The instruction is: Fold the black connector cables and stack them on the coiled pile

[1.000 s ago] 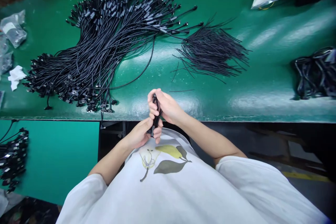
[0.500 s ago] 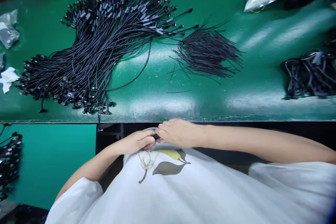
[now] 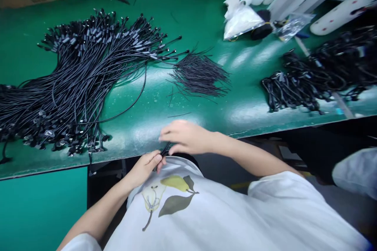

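Both hands meet at the near edge of the green desk, just above the person's white shirt. The left hand has its fingers closed on the lower end of a short black cable, and the right hand (slightly blurred) pinches the upper end of it with curled fingers, so the cable sits between the two hands, off the desk surface. A heap of loose cables spreads over the left of the desk, a fan of thin black ties lies mid-desk, bundled cables lie to the right, and a white bag lies farther back.
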The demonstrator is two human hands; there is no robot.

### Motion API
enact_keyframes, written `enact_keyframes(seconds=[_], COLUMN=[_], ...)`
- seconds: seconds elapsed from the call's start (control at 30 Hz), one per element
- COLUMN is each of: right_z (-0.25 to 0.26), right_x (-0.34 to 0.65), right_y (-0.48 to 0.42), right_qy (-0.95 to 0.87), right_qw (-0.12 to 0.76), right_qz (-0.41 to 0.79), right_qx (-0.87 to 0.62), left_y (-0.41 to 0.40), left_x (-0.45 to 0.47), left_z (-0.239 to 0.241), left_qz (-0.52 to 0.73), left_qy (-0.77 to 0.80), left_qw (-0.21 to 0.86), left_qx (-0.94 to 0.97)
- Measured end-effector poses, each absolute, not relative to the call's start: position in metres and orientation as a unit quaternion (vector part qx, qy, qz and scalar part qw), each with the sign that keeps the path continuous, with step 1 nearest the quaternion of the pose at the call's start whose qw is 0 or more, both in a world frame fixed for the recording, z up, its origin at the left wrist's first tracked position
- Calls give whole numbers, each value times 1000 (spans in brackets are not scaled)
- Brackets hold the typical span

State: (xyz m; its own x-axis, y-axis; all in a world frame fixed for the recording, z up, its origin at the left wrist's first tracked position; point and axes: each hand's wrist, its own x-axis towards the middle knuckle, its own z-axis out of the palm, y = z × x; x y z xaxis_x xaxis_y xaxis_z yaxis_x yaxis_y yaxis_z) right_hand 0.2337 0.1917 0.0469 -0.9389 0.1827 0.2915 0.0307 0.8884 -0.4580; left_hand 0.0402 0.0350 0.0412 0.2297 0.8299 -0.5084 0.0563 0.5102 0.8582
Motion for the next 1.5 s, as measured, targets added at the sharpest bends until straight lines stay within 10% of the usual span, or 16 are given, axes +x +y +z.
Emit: enact_keyframes(seconds=[0.3, 0.93, 1.27, 1.5], right_z=[-7, 15, 14, 25], right_x=[311, 315, 221, 210], right_y=[372, 307, 140, 143], right_qy=[-784, -646, -688, -915], right_qw=[192, 428, 355, 345], right_qz=[59, 43, 496, 93], right_qx=[-587, -631, -392, -186], left_y=[38, 54, 72, 72], left_x=[41, 62, 75, 66], left_z=[35, 35, 47, 28], left_qz=[469, 493, 528, 461], left_qy=[528, 480, 460, 609], left_qw=[675, 693, 688, 514], left_qx=[214, 216, 192, 390])
